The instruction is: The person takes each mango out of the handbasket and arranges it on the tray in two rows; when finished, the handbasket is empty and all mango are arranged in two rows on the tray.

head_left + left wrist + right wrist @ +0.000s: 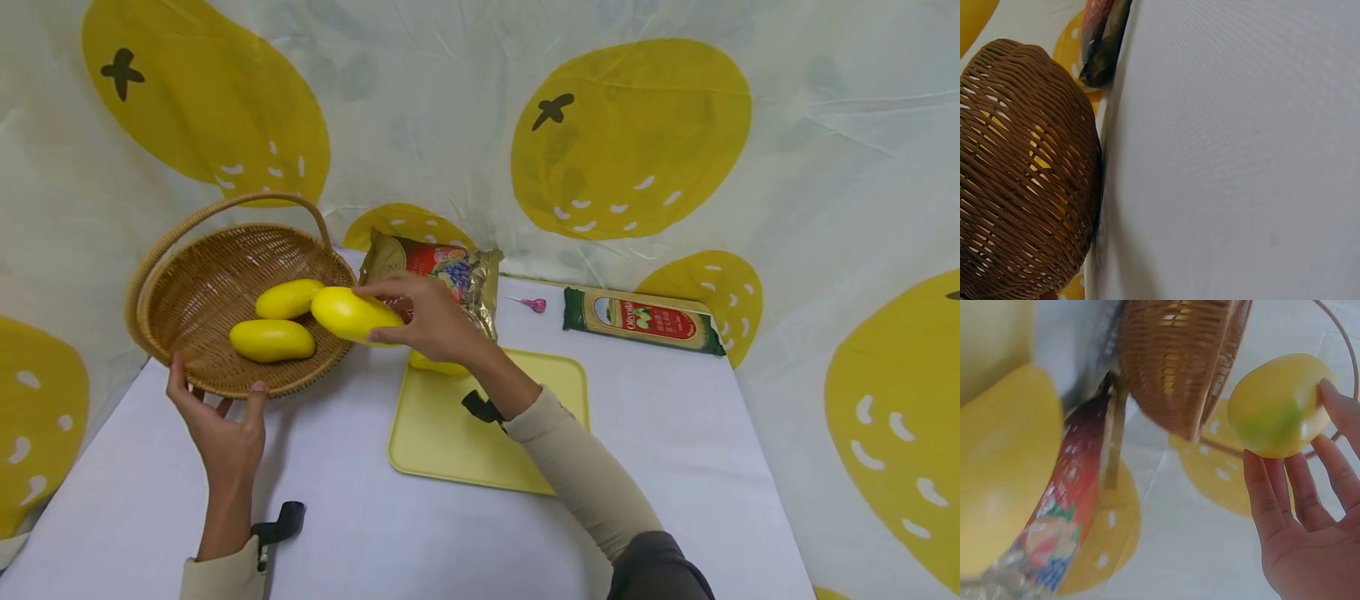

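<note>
A brown wicker basket (202,250) with an arched handle stands tilted on the left, its mouth facing me. Two yellow mangoes lie inside: an upper mango (288,298) and a lower mango (272,340). My left hand (225,433) grips the basket's near rim, thumb and fingers spread apart along it. Between the thumb and fingers of my right hand (431,321) is another mango (348,315), held over the basket's right edge. The right wrist view shows a green patch on this held mango (1279,412). On the tray, a further yellow mango (435,363) is partly hidden by my right forearm.
A pale yellow tray (465,450) lies mid-table under my right forearm. Behind it stands a gold and red foil bag (480,279) with fruit pictures. A small pink-handled pointed tool (534,305) and a long green-ended packet (645,321) lie to the right.
</note>
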The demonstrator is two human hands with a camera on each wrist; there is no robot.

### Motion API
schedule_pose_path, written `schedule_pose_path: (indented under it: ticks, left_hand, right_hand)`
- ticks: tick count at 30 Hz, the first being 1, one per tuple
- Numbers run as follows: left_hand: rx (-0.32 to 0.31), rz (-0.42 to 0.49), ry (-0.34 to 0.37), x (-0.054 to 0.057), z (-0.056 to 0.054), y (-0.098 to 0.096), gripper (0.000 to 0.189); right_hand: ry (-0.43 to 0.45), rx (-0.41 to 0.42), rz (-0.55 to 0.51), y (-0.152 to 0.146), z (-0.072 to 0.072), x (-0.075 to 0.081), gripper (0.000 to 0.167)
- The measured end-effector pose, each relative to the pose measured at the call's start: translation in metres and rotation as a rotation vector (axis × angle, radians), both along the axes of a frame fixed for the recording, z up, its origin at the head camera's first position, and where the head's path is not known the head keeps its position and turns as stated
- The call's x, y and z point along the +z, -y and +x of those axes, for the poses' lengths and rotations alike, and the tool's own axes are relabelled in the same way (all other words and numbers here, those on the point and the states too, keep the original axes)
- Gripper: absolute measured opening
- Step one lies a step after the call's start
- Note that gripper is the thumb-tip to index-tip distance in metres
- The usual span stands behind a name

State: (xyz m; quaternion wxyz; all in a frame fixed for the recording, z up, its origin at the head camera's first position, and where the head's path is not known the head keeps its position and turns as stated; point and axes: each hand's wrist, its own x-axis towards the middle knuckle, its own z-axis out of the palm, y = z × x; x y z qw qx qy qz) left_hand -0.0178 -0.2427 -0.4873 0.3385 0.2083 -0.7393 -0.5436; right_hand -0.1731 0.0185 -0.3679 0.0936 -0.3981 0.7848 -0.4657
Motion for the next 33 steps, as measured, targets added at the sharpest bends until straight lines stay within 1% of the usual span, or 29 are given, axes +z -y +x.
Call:
schedule_pose_path:
  ticks: [3, 8, 14, 22, 29, 33]
  left_hand:
    - [0.004, -0.002, 0.001, 0.000, 0.000, 0.000, 0.098]
    - [0.002, -0.004, -0.003, 0.001, 0.000, 0.000, 0.098]
    - [0.002, -0.016, 0.000, 0.000, -0.001, 0.000, 0.097]
    - [0.006, -0.016, 0.003, -0.002, -0.001, 0.001, 0.096]
    - [0.002, -0.007, -0.001, -0.002, 0.000, 0.002, 0.096]
    - [0.007, 0.000, 0.004, -0.002, -0.001, 0.002, 0.096]
  right_hand:
    - [-0.031, -0.041, 0.018, -0.016, 0.000, 0.000, 0.056]
    - [-0.036, -0.089, 0.014, -0.042, 0.000, -0.003, 0.054]
    - [-0.034, -0.134, 0.010, -0.074, 0.003, -0.012, 0.056]
    - [-0.016, -0.208, 0.033, -0.117, 0.007, -0.027, 0.058]
    - [0.027, -0.274, 0.030, -0.153, 0.010, -0.040, 0.056]
    - [0.047, -0.312, 0.054, -0.170, 0.012, -0.048, 0.055]
